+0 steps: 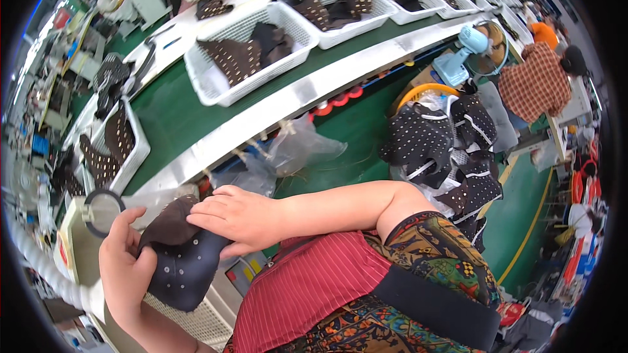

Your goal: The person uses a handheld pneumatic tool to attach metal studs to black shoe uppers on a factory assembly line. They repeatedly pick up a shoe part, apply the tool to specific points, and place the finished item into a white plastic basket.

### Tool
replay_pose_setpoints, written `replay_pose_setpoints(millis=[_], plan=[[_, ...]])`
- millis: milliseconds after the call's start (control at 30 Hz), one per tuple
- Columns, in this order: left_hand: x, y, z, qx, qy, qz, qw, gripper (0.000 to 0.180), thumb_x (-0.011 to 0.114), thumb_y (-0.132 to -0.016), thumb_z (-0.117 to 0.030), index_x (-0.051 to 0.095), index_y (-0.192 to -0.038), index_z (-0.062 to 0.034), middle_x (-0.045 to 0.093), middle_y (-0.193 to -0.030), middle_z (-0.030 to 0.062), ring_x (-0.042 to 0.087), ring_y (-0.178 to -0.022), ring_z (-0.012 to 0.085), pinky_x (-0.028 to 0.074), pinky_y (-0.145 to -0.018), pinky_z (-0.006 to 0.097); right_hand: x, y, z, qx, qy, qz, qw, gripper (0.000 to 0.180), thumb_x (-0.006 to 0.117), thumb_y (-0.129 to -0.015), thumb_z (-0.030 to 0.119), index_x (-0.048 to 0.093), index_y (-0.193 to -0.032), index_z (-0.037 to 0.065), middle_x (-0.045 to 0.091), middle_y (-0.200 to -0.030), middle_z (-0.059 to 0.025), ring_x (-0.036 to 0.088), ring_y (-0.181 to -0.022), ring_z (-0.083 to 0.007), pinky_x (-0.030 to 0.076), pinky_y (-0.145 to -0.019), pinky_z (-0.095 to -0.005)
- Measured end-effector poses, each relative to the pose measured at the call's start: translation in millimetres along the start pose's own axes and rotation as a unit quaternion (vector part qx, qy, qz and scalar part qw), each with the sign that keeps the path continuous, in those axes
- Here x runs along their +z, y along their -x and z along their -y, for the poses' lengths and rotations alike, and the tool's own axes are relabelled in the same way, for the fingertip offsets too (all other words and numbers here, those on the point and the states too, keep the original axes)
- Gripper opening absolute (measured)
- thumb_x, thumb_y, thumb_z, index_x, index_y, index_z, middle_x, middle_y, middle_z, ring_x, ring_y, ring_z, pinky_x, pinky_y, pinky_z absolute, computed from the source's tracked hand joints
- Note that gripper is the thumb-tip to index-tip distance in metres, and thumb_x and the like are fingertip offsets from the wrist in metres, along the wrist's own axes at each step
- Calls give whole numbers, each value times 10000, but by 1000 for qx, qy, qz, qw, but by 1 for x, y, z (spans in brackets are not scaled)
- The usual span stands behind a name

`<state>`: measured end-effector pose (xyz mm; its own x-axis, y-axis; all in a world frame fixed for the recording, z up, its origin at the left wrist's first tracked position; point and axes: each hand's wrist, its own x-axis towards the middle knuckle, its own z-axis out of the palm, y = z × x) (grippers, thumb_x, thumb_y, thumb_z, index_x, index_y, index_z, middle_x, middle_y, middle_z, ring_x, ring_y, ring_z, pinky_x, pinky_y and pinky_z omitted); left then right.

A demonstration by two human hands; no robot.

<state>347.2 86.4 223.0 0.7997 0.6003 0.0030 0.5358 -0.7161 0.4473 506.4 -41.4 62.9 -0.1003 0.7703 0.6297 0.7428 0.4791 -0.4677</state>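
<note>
The dark perforated piece [185, 273] is nearside of the white basket [269, 74]. The left hand [125, 267] pinches its edge; the right hand [230, 219] rests fingers on top, grip indeterminate. Uneven pull could crease it.

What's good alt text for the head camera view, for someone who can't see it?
A person's left hand holds a dark, pale-dotted flexible piece while the right hand touches its brown upper part in a workshop. Beyond, white plastic baskets holding dotted brown pieces line a green belt; to the right, dotted black pieces are heaped near a light-blue fan.
</note>
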Motion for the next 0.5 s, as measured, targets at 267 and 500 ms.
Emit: replay_pose_setpoints(millis=[267,500], plan=[[47,-106,-84,147,2,79,986,457,500,-662,21,586,-1107,-43,372,-552,57,379,-497,152,331,-490,305,-116,53,-45,175,-68,-47,981,708,695,-767,393,420,-1279,-13,507,-1207,-206,510,-1096,-367,415,-946,-417],[80,-186,-142,271,7,136,953,476,489,-665,42,576,-1125,-45,348,-566,-13,349,-521,80,306,-490,253,-155,64,-83,217,152,-171,949,485,672,-766,164,489,-1188,10,562,-1102,-175,556,-999,-335,448,-830,-412]])
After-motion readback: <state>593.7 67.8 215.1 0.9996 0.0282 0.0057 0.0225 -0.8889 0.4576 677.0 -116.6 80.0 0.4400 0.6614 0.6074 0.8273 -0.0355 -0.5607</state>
